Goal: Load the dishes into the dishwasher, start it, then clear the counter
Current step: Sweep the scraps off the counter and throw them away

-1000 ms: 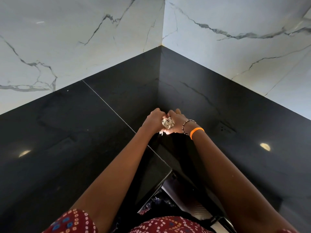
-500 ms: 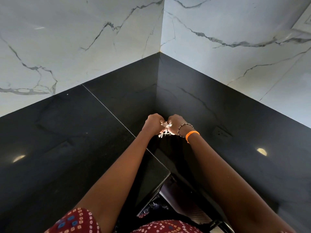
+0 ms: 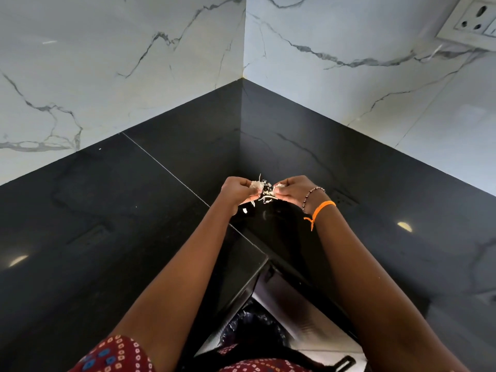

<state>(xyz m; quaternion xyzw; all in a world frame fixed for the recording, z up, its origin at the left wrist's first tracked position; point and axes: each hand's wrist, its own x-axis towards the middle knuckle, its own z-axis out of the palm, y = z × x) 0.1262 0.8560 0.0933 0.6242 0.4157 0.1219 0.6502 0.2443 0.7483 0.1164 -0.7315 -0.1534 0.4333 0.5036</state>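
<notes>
Pale scraps (image 3: pixel 264 189) pinched between left hand (image 3: pixel 236 190) and right hand (image 3: pixel 291 189); bits fall below the grip, so bunch tighter.

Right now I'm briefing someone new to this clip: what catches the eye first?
Both hands, left hand and right hand, meet mid-frame, pinching a whitish shredded scrap above the glossy black counter. Veined marble walls converge in a corner behind; an orange band marks the right wrist.
</notes>
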